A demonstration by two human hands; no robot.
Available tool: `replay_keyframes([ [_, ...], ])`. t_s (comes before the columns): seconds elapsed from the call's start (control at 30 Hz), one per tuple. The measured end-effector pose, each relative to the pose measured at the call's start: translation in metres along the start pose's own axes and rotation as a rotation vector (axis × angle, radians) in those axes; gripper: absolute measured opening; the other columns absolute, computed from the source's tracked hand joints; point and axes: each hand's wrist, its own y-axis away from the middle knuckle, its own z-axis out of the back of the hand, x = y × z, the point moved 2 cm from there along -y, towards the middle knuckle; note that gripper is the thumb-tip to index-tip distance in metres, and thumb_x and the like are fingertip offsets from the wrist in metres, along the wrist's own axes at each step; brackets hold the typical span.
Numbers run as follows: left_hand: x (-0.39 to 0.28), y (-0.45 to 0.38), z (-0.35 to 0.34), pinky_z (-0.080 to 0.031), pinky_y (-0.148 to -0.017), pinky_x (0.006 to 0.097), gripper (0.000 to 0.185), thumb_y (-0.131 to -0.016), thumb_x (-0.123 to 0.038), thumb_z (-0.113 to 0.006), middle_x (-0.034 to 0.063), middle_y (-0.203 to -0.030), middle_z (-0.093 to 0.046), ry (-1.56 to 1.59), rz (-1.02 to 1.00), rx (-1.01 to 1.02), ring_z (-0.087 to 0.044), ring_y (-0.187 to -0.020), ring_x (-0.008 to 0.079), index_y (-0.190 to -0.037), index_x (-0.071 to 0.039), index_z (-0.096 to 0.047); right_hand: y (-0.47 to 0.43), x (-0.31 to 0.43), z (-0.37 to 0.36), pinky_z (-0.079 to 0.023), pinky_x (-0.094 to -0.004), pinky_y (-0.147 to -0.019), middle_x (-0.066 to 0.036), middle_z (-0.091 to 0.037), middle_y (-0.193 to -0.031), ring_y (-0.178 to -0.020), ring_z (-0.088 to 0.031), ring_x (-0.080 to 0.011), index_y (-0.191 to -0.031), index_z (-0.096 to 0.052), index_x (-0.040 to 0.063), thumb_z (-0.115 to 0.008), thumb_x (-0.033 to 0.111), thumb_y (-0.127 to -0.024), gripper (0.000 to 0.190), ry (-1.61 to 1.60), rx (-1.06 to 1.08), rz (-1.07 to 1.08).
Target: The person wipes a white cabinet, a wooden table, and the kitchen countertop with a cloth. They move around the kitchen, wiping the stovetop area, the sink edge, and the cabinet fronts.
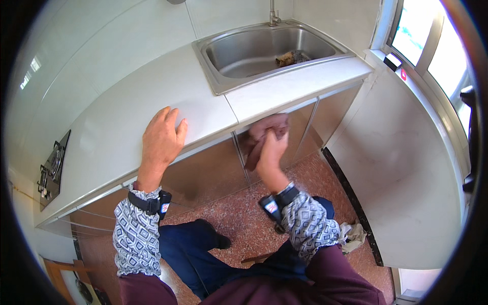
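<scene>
A bunched, brownish-pink cloth [264, 127] is gripped in my right hand [272, 152], in front of the brown cabinet doors [207, 167] under the counter. The cloth is slightly blurred, and I cannot tell whether it touches a door. My left hand [164, 131] rests palm down near the front edge of the white countertop [126, 110], its fingers spread and nothing in it. Both wrists carry black straps with small devices, over patterned sleeve covers.
A stainless steel sink [244, 63] with a tap [273, 17] holds a brown and grey item [291, 58]. Far left sits a gas hob [53, 167]. A pale crumpled cloth [354, 236] lies on the red floor [236, 213] by the right wall. A window [419, 34] stands at right.
</scene>
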Motion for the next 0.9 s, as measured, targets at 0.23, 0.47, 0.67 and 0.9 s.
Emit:
replay_keyframes([
  [0.23, 0.001, 0.003, 0.0, -0.055, -0.103, 0.0476, 0.041, -0.101, -0.028, -0.066, 0.0268, -0.133, -0.067, -0.021, -0.004, 0.0, -0.066, -0.122, 0.0413, -0.125, 0.006, -0.069, -0.088, 0.008, 0.029, -0.056, -0.0373, -0.056, -0.014, -0.068, -0.099, -0.073, -0.069, -0.0245, -0.122, -0.055, 0.005, -0.057, 0.013, -0.108, 0.016, -0.118, -0.206, 0.129],
  [0.47, -0.001, 0.001, 0.0, -0.055, -0.102, 0.0477, 0.041, -0.102, -0.029, -0.065, 0.0257, -0.133, -0.067, -0.032, 0.0, 0.004, -0.066, -0.121, 0.0409, -0.125, 0.005, -0.07, -0.026, -0.056, 0.048, -0.051, -0.0369, -0.1, -0.009, -0.063, -0.13, -0.115, -0.063, -0.0218, -0.141, -0.054, 0.003, -0.063, 0.018, -0.106, 0.039, -0.094, -0.194, -0.148],
  [0.67, -0.001, 0.001, 0.001, -0.054, -0.104, 0.0479, 0.042, -0.103, -0.03, -0.064, 0.0255, -0.136, -0.067, -0.025, 0.014, 0.028, -0.065, -0.124, 0.0412, -0.127, 0.004, -0.069, 0.029, -0.027, 0.007, -0.049, -0.035, -0.106, -0.013, -0.062, -0.138, -0.122, -0.063, -0.0228, -0.149, -0.048, -0.001, -0.068, 0.009, -0.102, 0.052, 0.085, 0.061, 0.069],
  [0.9, -0.001, 0.001, 0.001, -0.053, -0.106, 0.0481, 0.042, -0.104, -0.028, -0.062, 0.0252, -0.138, -0.066, -0.059, 0.026, 0.061, -0.065, -0.127, 0.041, -0.129, 0.003, -0.069, 0.038, -0.065, 0.016, -0.047, -0.0357, -0.107, -0.012, -0.065, -0.134, -0.122, -0.063, -0.0231, -0.148, -0.05, -0.003, -0.065, 0.006, -0.102, 0.049, 0.045, -0.067, -0.048],
])
